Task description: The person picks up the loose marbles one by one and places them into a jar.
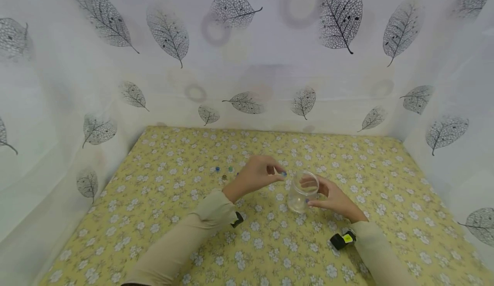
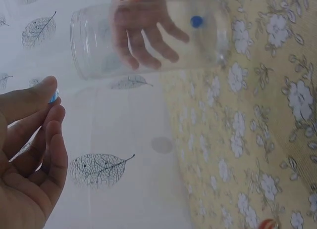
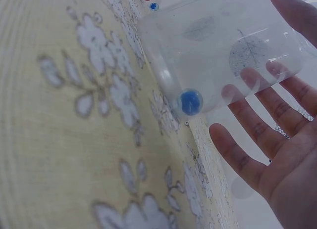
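Observation:
My left hand (image 1: 254,173) pinches a light-blue glass marble (image 2: 53,96) between thumb and fingertips, just left of the jar's mouth. The other fingers of that hand are bent in toward the palm. A clear, wide-mouthed jar (image 1: 296,201) stands on the cloth with its rim up. My right hand (image 1: 335,199) holds it from the right, the thumb on the near side and the fingers spread along the far side. A blue marble (image 3: 190,102) lies inside at the bottom of the jar.
Several loose marbles lie on the cloth left of the left hand, among them a blue marble (image 1: 218,169) and a green marble (image 1: 230,169). The yellow flowered cloth (image 1: 247,256) covers the table. A leaf-printed white curtain (image 1: 266,80) hangs at the back and both sides.

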A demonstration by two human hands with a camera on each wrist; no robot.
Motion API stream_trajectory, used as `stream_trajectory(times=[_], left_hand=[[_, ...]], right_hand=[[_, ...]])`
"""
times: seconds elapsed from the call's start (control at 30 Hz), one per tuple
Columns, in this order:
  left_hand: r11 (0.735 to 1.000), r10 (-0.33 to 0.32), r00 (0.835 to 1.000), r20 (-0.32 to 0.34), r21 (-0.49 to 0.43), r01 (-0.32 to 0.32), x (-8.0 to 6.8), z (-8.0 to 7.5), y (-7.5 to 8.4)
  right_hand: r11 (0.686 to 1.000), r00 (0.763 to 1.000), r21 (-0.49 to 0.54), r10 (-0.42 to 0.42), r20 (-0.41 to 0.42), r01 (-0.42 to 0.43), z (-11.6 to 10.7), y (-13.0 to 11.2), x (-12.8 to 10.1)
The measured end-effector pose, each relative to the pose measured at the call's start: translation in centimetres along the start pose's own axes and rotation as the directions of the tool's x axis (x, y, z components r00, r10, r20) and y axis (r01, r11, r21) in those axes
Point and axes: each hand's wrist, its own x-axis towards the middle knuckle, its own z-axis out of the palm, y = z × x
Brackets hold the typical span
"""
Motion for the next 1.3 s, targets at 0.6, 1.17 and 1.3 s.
stream_trajectory(times=[0.6, 1.17, 1.3], left_hand=[[0.998, 0.055, 0.997, 0.050, -0.021, -0.054, 1.6, 2.5, 1.2], [0.997, 0.073, 0.995, 0.063, -0.002, -0.073, 1.2, 2.3, 1.4], [0.998, 0.060, 0.996, 0.066, 0.011, -0.061, 1.0, 2.2, 1.1]], right_hand=[[1.000, 1.000, 0.008, -0.006, 0.004, 0.006, -0.1, -0.1, -0.1], [1.000, 1.000, 0.000, -0.020, 0.008, 0.020, 0.0, 0.0, -0.1], [1.000, 1.000, 0.000, -0.022, 0.009, 0.022, 0.0, 0.0, -0.1]])
